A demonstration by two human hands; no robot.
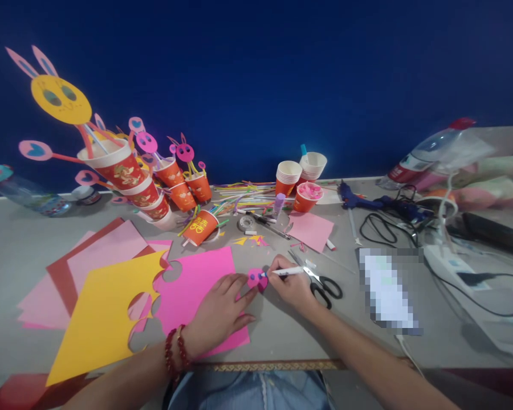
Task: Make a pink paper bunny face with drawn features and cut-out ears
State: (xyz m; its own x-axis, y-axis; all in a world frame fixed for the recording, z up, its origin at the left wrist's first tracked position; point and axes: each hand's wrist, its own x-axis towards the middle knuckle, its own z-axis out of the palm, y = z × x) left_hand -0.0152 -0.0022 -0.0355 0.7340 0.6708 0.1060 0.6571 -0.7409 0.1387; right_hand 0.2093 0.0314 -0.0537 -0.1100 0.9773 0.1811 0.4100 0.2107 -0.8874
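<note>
pink paper disc (257,280) between your hands, marker (291,271) tip at its dark dots

it lies just left of your right hand (291,289), whose fingers pinch the marker, its long axis running nearly level with the tip pointing left; your left hand (222,307) rests loosely spread over the magenta sheet (192,279), index fingertip at the disc's near edge. both hands are about equally near. barrel lettering is too small to read surely; the tipped orange cup (200,229) carries yellow lettering, and the bottle's (427,149) red label is blurred.
</note>
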